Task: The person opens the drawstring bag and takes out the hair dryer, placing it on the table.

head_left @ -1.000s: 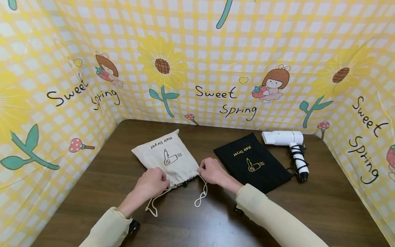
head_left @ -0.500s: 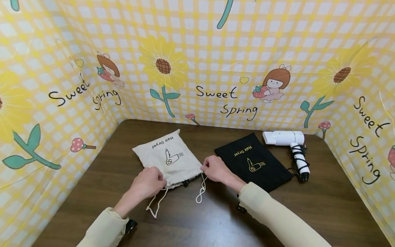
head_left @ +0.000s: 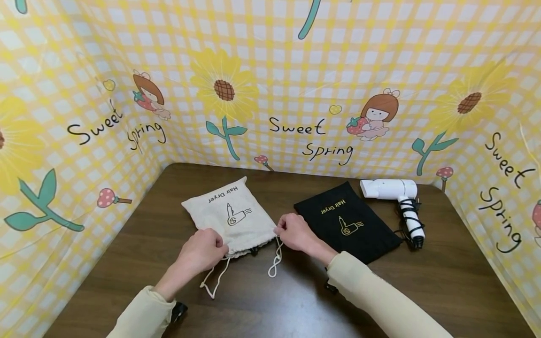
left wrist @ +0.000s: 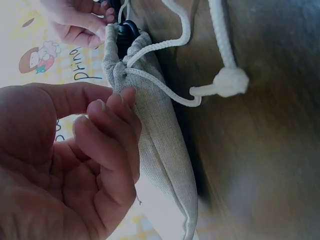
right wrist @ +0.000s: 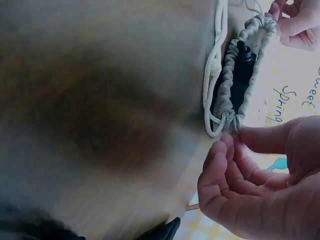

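A cream drawstring bag (head_left: pixel 228 218), printed "Hair Dryer" with a dryer outline, lies on the table at centre left, its mouth towards me. My left hand (head_left: pixel 204 249) pinches the left corner of that mouth between thumb and fingers. At the opposite corner, my right hand (head_left: pixel 296 232) pinches the hem. Between them the gathered mouth (right wrist: pixel 229 80) gapes in the right wrist view, and a black plug-like end (right wrist: pixel 244 55) shows inside. The rest of the contents is hidden. White cord loops (head_left: pixel 274 267) hang from both corners, and one knot (left wrist: pixel 231 81) appears in the left wrist view.
Right of the cream bag, a black "Hair Dryer" bag (head_left: pixel 346 220) lies flat, partly under my right forearm. Beyond it rests a white hair dryer (head_left: pixel 390 189), black cord wound round its handle. Yellow checked cloth (head_left: pixel 287 84) walls the dark wooden table (head_left: pixel 270 310) at back and sides.
Both hands have drawn slightly apart, stretching the cream bag's gathered mouth wider. In the last half second almost nothing has moved.
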`<state>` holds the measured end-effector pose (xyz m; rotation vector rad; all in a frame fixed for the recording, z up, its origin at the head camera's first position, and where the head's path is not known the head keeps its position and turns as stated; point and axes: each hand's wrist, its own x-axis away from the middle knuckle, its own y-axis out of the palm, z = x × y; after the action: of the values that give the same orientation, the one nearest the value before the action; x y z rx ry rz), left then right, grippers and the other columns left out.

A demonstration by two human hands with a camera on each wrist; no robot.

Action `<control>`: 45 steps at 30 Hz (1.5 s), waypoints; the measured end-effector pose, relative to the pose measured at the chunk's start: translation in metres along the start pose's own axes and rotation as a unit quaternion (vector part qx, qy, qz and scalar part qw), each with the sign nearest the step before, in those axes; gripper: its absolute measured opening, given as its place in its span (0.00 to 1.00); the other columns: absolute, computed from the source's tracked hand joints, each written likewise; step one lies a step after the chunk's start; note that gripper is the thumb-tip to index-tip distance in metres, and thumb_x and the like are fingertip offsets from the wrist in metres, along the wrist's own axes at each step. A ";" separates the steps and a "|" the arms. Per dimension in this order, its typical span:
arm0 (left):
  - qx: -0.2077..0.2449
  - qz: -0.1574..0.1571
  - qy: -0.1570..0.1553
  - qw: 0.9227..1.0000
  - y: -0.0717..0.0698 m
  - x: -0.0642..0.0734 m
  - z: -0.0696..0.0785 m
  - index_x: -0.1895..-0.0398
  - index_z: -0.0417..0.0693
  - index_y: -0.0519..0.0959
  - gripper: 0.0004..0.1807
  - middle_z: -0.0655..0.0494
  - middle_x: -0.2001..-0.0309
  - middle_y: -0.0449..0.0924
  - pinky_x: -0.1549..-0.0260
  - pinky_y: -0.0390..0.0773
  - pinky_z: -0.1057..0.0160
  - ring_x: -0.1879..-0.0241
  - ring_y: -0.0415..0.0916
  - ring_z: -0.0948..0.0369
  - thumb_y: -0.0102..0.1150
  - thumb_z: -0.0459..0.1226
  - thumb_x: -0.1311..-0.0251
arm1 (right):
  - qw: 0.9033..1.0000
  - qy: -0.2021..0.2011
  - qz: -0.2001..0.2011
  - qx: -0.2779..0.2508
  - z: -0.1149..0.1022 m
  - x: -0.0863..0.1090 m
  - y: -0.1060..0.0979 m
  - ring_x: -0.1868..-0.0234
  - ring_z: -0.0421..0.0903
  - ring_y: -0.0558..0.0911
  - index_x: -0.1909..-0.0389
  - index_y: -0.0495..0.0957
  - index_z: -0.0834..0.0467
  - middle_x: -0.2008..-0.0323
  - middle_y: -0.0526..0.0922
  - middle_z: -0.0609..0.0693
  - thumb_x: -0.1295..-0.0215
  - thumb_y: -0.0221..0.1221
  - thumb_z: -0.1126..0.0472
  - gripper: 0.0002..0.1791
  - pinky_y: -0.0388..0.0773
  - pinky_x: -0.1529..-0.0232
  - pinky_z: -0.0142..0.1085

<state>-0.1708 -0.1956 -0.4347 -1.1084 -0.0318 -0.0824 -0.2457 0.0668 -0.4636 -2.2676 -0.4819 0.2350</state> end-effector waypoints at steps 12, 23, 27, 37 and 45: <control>-0.041 0.040 0.075 0.996 0.022 0.002 0.013 0.72 0.50 0.70 0.32 0.56 0.70 0.66 0.68 0.72 0.52 0.68 0.67 0.53 0.86 0.55 0.59 | 0.998 -0.002 -0.052 0.030 -0.004 0.003 0.009 0.68 0.44 0.77 0.59 0.74 0.55 0.68 0.80 0.47 0.41 0.77 0.55 0.21 0.75 0.63 0.39; -0.078 0.116 0.127 0.982 0.032 -0.004 0.013 0.74 0.50 0.72 0.15 0.56 0.72 0.67 0.74 0.72 0.51 0.70 0.70 0.51 0.74 0.32 0.52 | 0.997 0.001 0.006 0.082 -0.011 0.003 0.016 0.73 0.46 0.76 0.65 0.76 0.56 0.75 0.75 0.46 0.32 0.69 0.56 0.11 0.74 0.71 0.41; -0.099 0.137 0.144 0.975 0.033 -0.002 0.013 0.72 0.48 0.73 0.12 0.54 0.71 0.68 0.75 0.73 0.49 0.71 0.71 0.49 0.69 0.30 0.51 | 0.996 -0.022 0.022 0.083 -0.007 0.002 0.017 0.74 0.45 0.75 0.67 0.77 0.55 0.76 0.75 0.45 0.34 0.66 0.62 0.07 0.73 0.73 0.39; -0.122 0.141 0.123 0.975 0.022 0.001 0.005 0.74 0.46 0.73 0.10 0.51 0.72 0.69 0.76 0.76 0.45 0.71 0.73 0.46 0.65 0.27 0.52 | 0.996 -0.027 0.037 0.082 0.001 -0.001 0.009 0.78 0.41 0.75 0.67 0.79 0.56 0.75 0.76 0.44 0.34 0.63 0.68 0.05 0.75 0.74 0.38; -0.104 0.117 0.114 0.981 0.021 0.003 0.007 0.74 0.47 0.72 0.12 0.53 0.73 0.69 0.76 0.77 0.46 0.70 0.76 0.47 0.67 0.28 0.48 | 0.995 -0.026 0.025 0.090 -0.003 0.000 0.009 0.79 0.41 0.76 0.65 0.78 0.56 0.74 0.77 0.45 0.33 0.65 0.65 0.04 0.77 0.73 0.39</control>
<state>-0.1657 -0.1802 -0.4502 -1.2973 0.3180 -0.0008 -0.2422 0.0594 -0.4681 -2.1042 -0.4136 0.3490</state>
